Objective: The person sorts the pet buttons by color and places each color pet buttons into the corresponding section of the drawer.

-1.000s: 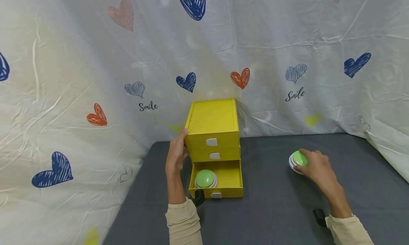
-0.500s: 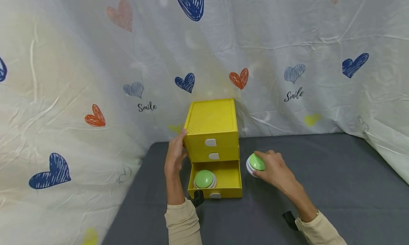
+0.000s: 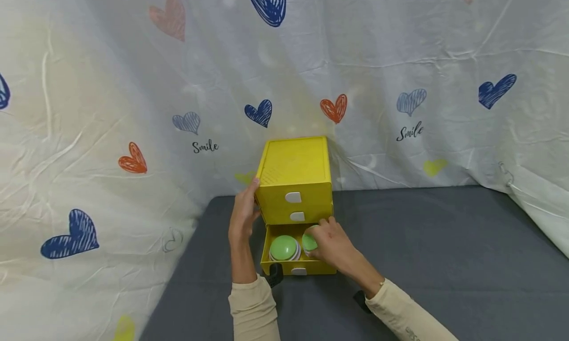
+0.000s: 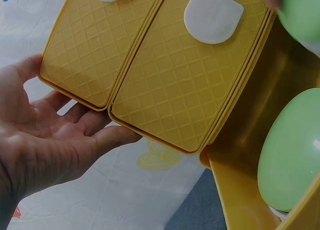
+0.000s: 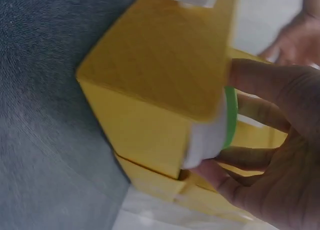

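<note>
A yellow cabinet of small drawers (image 3: 295,160) stands near the back of the table, its bottom drawer (image 3: 320,268) pulled out. Inside on the left sits a round button (image 3: 282,248) with a green dome and white base. My right hand (image 3: 338,246) grips a second green-domed button (image 5: 207,140) by its edges, over the right side of that drawer. Whether this button touches the drawer floor is hidden. Against the cabinet's left side rests my left hand (image 4: 55,140), its fingers extended and loosely bent, holding nothing else.
Two upper drawers with white tabs (image 3: 293,197) are closed. Behind the cabinet hangs a pale cloth (image 3: 378,84) printed with hearts. Dark grey cloth (image 3: 422,262) covers the table to the right.
The right hand has carried the second button leftward from the right of the table to the open drawer. The left hand and cabinet have stayed in place.
</note>
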### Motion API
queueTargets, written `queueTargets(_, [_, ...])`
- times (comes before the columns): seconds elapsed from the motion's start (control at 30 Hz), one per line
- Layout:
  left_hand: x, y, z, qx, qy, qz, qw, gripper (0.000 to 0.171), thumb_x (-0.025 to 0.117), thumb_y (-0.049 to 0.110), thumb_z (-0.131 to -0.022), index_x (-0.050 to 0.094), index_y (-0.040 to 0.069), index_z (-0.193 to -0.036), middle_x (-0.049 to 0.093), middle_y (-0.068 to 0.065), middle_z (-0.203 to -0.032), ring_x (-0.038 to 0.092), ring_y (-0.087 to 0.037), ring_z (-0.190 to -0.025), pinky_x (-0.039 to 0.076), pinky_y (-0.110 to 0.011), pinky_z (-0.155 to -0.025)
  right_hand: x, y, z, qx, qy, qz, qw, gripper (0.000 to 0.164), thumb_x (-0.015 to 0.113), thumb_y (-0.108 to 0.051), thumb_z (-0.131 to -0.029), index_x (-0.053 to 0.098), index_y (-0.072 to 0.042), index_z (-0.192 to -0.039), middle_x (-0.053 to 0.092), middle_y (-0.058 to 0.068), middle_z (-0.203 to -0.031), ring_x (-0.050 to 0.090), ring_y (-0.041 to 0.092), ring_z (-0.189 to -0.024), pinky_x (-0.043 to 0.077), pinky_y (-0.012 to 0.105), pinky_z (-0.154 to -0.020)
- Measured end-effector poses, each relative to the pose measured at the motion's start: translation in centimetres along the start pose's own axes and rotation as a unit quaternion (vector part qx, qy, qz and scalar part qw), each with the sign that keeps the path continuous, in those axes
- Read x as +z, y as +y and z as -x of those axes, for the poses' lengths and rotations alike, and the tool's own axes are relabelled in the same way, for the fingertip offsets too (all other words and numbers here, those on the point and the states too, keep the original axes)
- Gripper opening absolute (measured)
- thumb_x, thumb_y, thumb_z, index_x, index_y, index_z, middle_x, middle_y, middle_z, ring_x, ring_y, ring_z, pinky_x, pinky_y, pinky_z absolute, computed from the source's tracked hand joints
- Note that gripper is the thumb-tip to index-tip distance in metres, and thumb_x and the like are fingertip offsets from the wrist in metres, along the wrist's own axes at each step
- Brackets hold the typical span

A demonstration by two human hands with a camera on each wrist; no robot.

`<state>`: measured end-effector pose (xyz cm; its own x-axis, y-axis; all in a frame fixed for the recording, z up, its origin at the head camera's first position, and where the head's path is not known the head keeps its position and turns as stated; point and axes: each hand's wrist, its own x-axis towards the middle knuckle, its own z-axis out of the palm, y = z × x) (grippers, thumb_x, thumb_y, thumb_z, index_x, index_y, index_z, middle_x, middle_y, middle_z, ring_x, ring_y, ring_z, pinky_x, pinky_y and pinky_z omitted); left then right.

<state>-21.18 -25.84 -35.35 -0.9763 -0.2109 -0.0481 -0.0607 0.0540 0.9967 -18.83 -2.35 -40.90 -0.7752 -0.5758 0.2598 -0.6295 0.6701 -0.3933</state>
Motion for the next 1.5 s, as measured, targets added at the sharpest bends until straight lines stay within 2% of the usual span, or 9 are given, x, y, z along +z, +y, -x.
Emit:
queueTargets(0.23, [0.3,-0.2,0.0,0.000,-0.004,0.005,1.0000,0.069,0.047,0.058,-0.108,0.046,0.010,-0.157,0.040,-0.017,-0.159,0.043,-0.033,-0.146,0.035,-0.064,-0.123,1.6,0.3,-0.1,0.021,-0.013,0.032,0.999,0.038,0.097,-0.022,-0.073,0.076,-0.008,-0.101,0.068,0.010,-0.088,0.055,0.027,-0.078,0.045,0.040,-0.070])
queueTargets(0.47, [0.5,0.1,-0.2,0.006,-0.001,0.005,1.0000,0.068,0.046,0.057,-0.108,0.046,0.009,-0.157,0.041,-0.018,-0.158,0.044,-0.034,-0.144,0.034,-0.064,-0.124,1.5,0.6,0.0,-0.009,-0.008,0.077,0.997,0.034,0.093,-0.025,-0.079,0.069,-0.007,-0.095,0.060,0.008,-0.076,0.052,0.024,-0.067,0.042,0.036,-0.065])
queueTargets(0.6, [0.5,-0.3,-0.1,0.005,-0.002,0.003,1.0000,0.067,0.046,0.057,-0.108,0.047,0.009,-0.155,0.041,-0.017,-0.158,0.044,-0.034,-0.144,0.035,-0.064,-0.123,2.1,0.1,1.0,-0.034,0.068,0.113,0.991,0.026,0.091,-0.022,-0.082,0.071,-0.008,-0.091,0.060,0.010,-0.079,0.051,0.023,-0.067,0.046,0.035,-0.063])
queueTargets(0.73, [0.3,-0.4,0.0,-0.002,-0.002,0.004,1.0000,0.068,0.046,0.057,-0.108,0.044,0.010,-0.158,0.038,-0.016,-0.163,0.041,-0.035,-0.149,0.034,-0.065,-0.123,3.2,-1.5,2.7,-0.079,0.188,0.162,0.966,0.022,0.091,-0.019,-0.081,0.070,-0.012,-0.082,0.059,0.006,-0.077,0.050,0.018,-0.064,0.047,0.029,-0.056])
queueTargets(0.83, [0.1,-0.2,-0.2,0.000,0.001,0.009,1.0000,0.070,0.047,0.057,-0.108,0.043,0.010,-0.159,0.038,-0.016,-0.163,0.041,-0.035,-0.150,0.033,-0.064,-0.124,4.0,-2.7,3.6,-0.112,0.223,0.173,0.953,0.024,0.089,-0.017,-0.083,0.066,-0.014,-0.075,0.055,0.001,-0.067,0.048,0.013,-0.055,0.040,0.024,-0.047])
queueTargets(1.0, [-0.1,0.0,-0.6,0.007,0.004,0.013,0.9999,0.070,0.048,0.057,-0.107,0.043,0.010,-0.159,0.039,-0.016,-0.162,0.042,-0.034,-0.148,0.033,-0.064,-0.124,5.7,-3.6,3.9,-0.099,0.183,0.189,0.960,0.018,0.082,-0.017,-0.089,0.068,-0.012,-0.079,0.061,0.001,-0.066,0.057,0.013,-0.053,0.043,0.027,-0.043])
queueTargets(1.13, [-0.1,-0.4,-0.5,-0.002,-0.002,0.008,1.0000,0.069,0.047,0.056,-0.108,0.042,0.010,-0.160,0.039,-0.017,-0.162,0.043,-0.034,-0.146,0.033,-0.064,-0.124,6.7,-3.5,3.5,-0.080,0.161,0.197,0.964,0.020,0.080,-0.011,-0.090,0.066,-0.011,-0.076,0.060,0.001,-0.064,0.055,0.013,-0.050,0.041,0.027,-0.042])
queueTargets(1.3, [0.0,-0.5,-0.6,-0.003,0.004,0.009,0.9999,0.069,0.047,0.057,-0.108,0.044,0.009,-0.157,0.040,-0.018,-0.159,0.044,-0.034,-0.144,0.034,-0.064,-0.123,6.8,-2.3,1.2,-0.069,0.160,0.189,0.966,0.033,0.076,-0.003,-0.091,0.056,-0.013,-0.067,0.051,0.001,-0.058,0.047,0.011,-0.045,0.030,0.025,-0.040])
queueTargets(1.5, [0.1,-0.1,-0.8,-0.003,0.001,0.007,1.0000,0.070,0.047,0.058,-0.108,0.043,0.010,-0.158,0.039,-0.016,-0.160,0.043,-0.033,-0.145,0.034,-0.064,-0.124,6.4,-0.1,-2.0,-0.045,0.162,0.166,0.972,0.031,0.070,-0.008,-0.099,0.057,-0.010,-0.070,0.050,0.005,-0.059,0.052,0.018,-0.047,0.038,0.027,-0.042])
